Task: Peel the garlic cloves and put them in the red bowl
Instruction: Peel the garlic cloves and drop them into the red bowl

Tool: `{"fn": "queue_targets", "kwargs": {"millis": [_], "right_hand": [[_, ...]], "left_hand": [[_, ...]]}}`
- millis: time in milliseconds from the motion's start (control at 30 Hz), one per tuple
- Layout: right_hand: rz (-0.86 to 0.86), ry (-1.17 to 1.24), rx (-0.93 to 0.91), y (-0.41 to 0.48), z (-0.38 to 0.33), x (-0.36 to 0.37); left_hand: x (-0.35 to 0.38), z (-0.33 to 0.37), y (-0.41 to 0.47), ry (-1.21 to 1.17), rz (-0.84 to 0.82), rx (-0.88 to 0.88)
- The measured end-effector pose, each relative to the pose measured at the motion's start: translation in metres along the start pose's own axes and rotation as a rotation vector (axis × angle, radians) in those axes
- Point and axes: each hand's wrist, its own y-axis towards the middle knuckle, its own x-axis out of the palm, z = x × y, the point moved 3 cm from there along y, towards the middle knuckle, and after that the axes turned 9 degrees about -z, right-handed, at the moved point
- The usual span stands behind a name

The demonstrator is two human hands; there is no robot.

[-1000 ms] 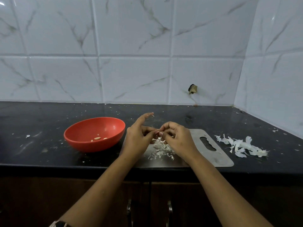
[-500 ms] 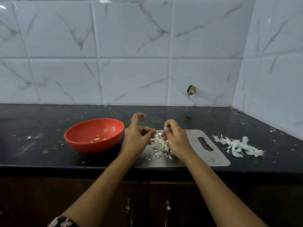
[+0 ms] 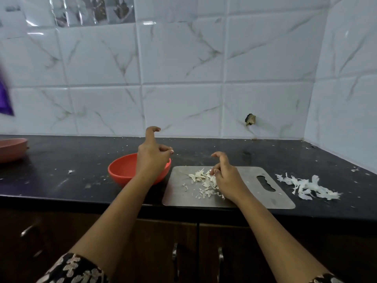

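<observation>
The red bowl point(image 3: 122, 170) stands on the black counter left of a steel cutting board point(image 3: 255, 199). My left hand point(image 3: 151, 160) hovers over the bowl's right half and hides its inside. Its thumb and fingertips are pressed together, the index finger is raised, and the garlic clove it pinches is hidden. A pile of garlic cloves and peel bits point(image 3: 199, 176) lies on the board. My right hand point(image 3: 228, 178) rests on the board with curled fingertips in the pile. Whether it holds a piece is hidden.
A heap of white garlic skins point(image 3: 306, 186) lies on the counter right of the board. A pink dish point(image 3: 10, 148) sits at the far left, with a blurred purple object point(image 3: 4, 99) above it. Tiled walls close the back and right. Cabinet handles point(image 3: 175, 260) are below.
My hands have parted. The left one moved left from the board to above the red bowl, and the right one dropped onto the pile. The view has tilted upward.
</observation>
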Motion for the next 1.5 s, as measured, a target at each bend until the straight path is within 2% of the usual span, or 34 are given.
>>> {"fn": "queue_targets", "kwargs": {"millis": [200,267,400,533,700,933,1200,1400,1500], "right_hand": [[-0.002,0.008,0.025,0.001,0.001,0.0],[-0.003,0.006,0.033,0.002,0.002,0.001],[0.01,0.034,0.056,0.003,0.003,0.0],[0.011,0.065,0.064,0.003,0.004,-0.001],[-0.026,-0.037,0.026,0.007,0.002,0.002],[-0.244,-0.438,0.078,0.01,-0.006,0.013],[-0.128,-0.427,0.181,0.013,0.002,0.011],[-0.17,-0.452,0.24,0.013,0.004,0.01],[-0.138,-0.406,0.253,0.013,0.004,0.008]], "left_hand": [[-0.031,-0.035,0.008,0.125,-0.117,-0.287],[-0.032,-0.039,0.009,0.12,-0.158,-0.323],[-0.023,-0.031,0.012,0.104,-0.192,-0.253],[-0.006,-0.009,0.008,0.095,-0.164,-0.08],[0.033,0.009,-0.002,0.063,-0.282,0.083],[0.078,-0.021,-0.009,0.232,-0.398,0.069],[0.088,-0.039,-0.005,0.359,-0.415,0.024],[0.09,-0.039,0.002,0.381,-0.374,0.055],[0.092,-0.04,0.005,0.406,-0.363,0.051]]}}
